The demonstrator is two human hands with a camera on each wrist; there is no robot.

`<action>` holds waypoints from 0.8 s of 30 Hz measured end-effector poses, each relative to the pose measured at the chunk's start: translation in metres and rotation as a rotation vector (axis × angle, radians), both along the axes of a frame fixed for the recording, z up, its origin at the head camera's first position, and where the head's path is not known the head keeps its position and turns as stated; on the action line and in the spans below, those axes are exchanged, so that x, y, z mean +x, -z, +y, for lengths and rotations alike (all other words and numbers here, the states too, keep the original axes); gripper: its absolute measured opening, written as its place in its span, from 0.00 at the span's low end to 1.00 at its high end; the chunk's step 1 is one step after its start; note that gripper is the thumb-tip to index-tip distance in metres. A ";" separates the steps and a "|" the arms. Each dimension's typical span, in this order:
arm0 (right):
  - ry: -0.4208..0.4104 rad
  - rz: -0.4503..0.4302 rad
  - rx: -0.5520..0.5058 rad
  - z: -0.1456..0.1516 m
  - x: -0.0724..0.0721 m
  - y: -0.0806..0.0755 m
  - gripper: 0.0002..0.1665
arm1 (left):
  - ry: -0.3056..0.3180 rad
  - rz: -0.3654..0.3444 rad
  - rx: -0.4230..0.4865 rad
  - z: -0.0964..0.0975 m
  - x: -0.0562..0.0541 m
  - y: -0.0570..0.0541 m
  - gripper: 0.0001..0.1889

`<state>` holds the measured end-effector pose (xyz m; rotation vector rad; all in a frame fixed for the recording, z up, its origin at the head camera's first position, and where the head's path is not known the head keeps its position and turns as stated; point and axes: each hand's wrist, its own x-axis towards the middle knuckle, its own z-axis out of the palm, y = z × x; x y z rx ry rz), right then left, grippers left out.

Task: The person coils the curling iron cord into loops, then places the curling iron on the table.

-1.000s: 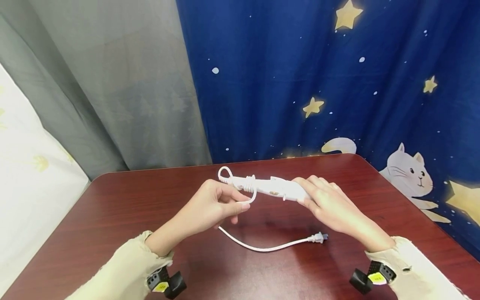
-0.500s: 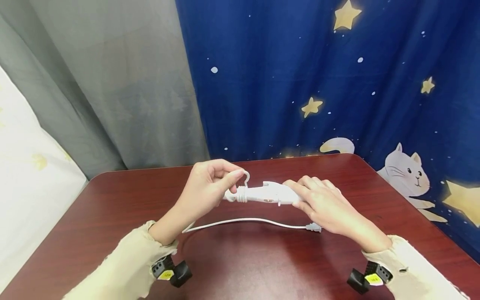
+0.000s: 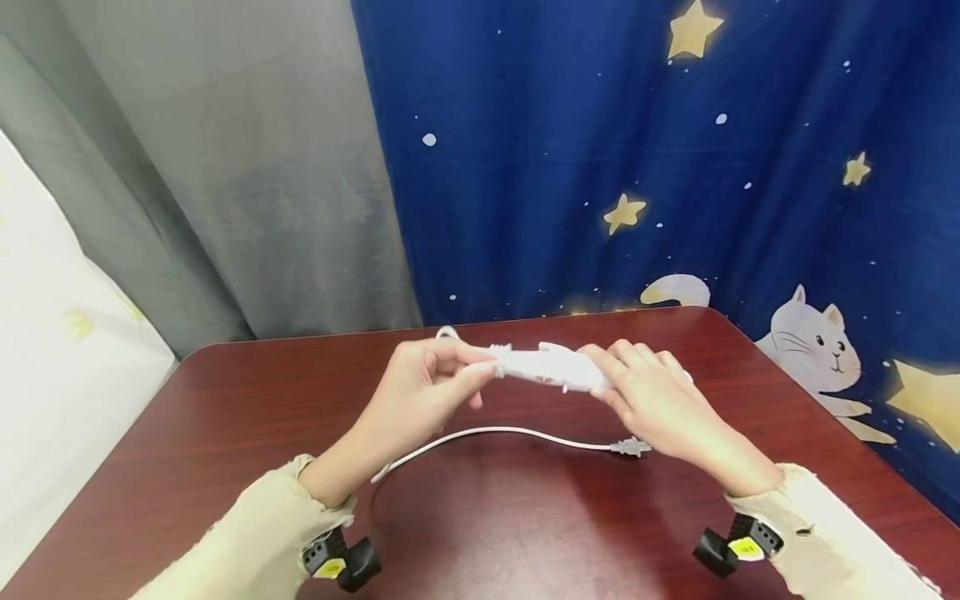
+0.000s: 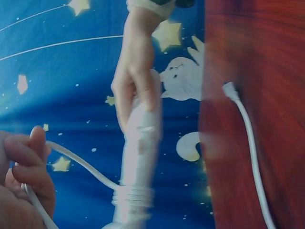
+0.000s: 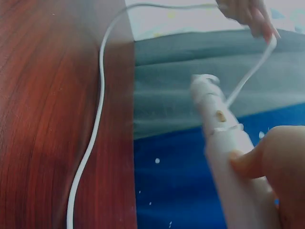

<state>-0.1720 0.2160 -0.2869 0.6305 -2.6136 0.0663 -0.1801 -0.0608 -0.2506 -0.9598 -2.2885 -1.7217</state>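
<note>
You are holding a slim white appliance (image 3: 551,369), shaped like a wand, level in the air above the far half of a dark red table (image 3: 225,417). Its white cord (image 3: 510,433) is wound in tight coils around the appliance's left end, which the left wrist view shows plainly.

Your right hand (image 3: 648,400) grips the right end of the appliance, fingers and thumb curled round the body. Your left hand (image 3: 427,392) pinches the cord close to the coiled end, thumb against fingers. Half a second ago that hand held a loop of cord raised above the coils; now the loop is pulled down against the appliance, and the hand sits tight beside the coils. A second ago the loop hung below the body, so one more turn appears to have gone round.

The rest of the cord trails from your left hand down onto the table and runs right in a shallow arc to the plug (image 3: 632,448), which lies flat beneath your right hand. The free length looks shorter than a second ago, though a good stretch remains unwound.

Behind the table hang a grey curtain (image 3: 225,167) and a blue cloth (image 3: 637,150) with stars and white cats.
</note>
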 end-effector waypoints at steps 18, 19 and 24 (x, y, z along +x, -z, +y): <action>-0.048 0.053 -0.381 0.008 0.011 -0.019 0.25 | 0.110 -0.236 -0.013 -0.012 -0.022 0.061 0.14; -0.062 0.045 -0.398 0.008 0.014 -0.021 0.25 | 0.108 -0.276 -0.003 -0.012 -0.025 0.062 0.13; -0.158 0.012 -0.426 0.008 0.029 -0.027 0.28 | 0.129 -0.421 0.029 -0.012 -0.039 0.068 0.12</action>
